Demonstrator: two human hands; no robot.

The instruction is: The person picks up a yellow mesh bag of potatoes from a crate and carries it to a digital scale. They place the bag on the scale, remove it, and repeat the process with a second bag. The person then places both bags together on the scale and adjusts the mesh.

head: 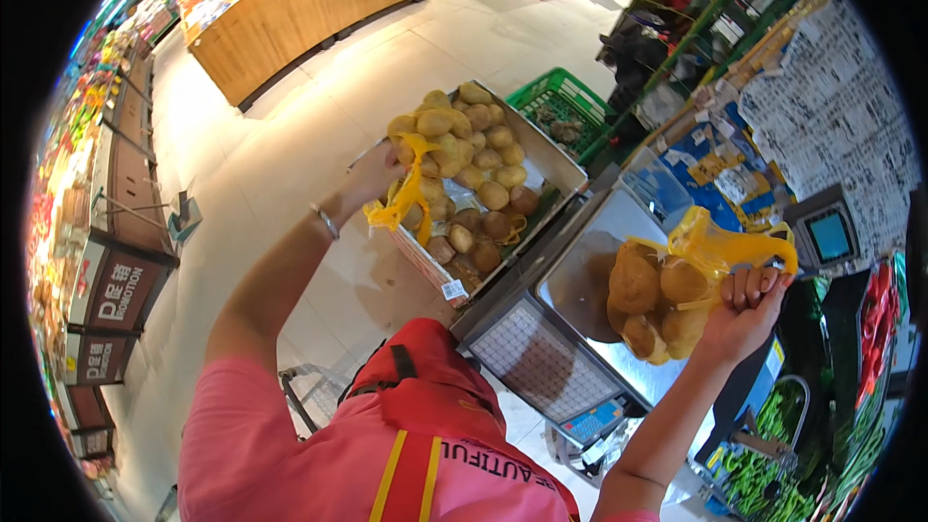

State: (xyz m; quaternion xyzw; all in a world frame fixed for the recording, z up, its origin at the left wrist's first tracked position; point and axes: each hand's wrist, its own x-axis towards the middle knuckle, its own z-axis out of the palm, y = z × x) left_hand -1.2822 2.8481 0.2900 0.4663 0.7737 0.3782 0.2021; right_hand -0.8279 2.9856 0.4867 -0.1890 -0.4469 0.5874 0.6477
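Observation:
My right hand grips the gathered yellow neck of a clear plastic bag of potatoes. This bag is at the metal pan of a weighing scale; whether it rests there or hangs just above, I cannot tell. To the left, my left hand is closed at the yellow handles of another bag, its fingers partly hidden. Potatoes that seem to be inside that bag lie over the far left side of a cardboard box. Several loose potatoes fill the rest of the box.
The scale's keypad faces me, and its display stands at the right. Behind the box is a green plastic basket. Green peppers lie at the lower right. A wooden display counter stands across the tiled floor, near a dustpan.

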